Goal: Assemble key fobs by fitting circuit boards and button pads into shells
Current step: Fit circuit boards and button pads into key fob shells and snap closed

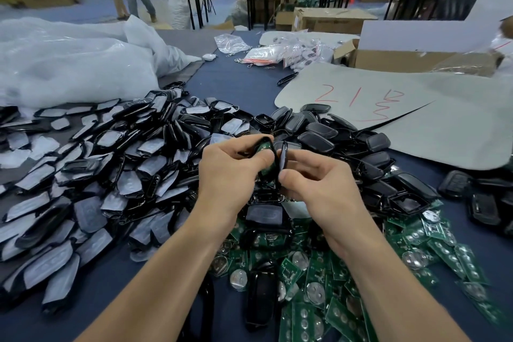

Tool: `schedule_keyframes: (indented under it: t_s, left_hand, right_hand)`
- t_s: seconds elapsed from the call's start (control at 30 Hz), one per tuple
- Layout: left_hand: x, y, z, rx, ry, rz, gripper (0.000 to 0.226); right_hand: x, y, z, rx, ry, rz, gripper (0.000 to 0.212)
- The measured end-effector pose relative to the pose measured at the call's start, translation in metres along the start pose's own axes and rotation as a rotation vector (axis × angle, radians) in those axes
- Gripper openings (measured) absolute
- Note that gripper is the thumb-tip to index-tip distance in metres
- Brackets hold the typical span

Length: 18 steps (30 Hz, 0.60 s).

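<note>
Holding two fob parts close together over the table (236, 83).
A pile of film-covered shells (97, 164) lies left; the left hand (231, 166) curls its fingers round a shell (268, 137) carrying a green circuit board (262, 148), the right hand (322, 183) pinches a black cover (283, 157) beside it, above loose boards (347, 314).

Front shells (111, 153) are presenting glossy black plastic under milky, matt protective film. Back covers (319, 133) are showing duller, finely textured black plastic; the held cover (283, 157) is glinting along its smooth edge. Circuit boards (313, 266), including the board (262, 148) in the held shell (249, 151), are reading as smooth green laminate carrying shiny metal discs. The table cover (238, 86) is appearing as matt dark-blue cloth, the sacks (69, 64) as translucent white plastic.
</note>
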<state>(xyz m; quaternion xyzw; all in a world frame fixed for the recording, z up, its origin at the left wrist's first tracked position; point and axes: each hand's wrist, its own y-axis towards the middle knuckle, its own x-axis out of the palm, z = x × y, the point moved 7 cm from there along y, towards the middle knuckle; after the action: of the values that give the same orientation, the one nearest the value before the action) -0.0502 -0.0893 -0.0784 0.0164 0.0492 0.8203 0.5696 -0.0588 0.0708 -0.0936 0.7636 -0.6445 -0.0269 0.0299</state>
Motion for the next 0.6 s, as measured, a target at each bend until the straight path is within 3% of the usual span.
schedule_keyframes:
  t_s: [0.23, 0.47, 0.6]
  left_hand:
    - [0.004, -0.002, -0.001, 0.075, 0.19, -0.032, 0.025]
    - [0.02, -0.005, -0.003, -0.068, -0.125, -0.277, 0.04]
    - [0.022, -0.007, 0.001, -0.025, -0.137, -0.331, 0.045]
  right_hand:
    - [-0.005, 0.001, -0.003, -0.087, -0.089, 0.021, 0.035]
    - [-0.009, 0.002, -0.006, -0.13, -0.155, 0.047, 0.037]
    - [-0.01, 0.003, -0.007, -0.159, -0.2, 0.031, 0.034]
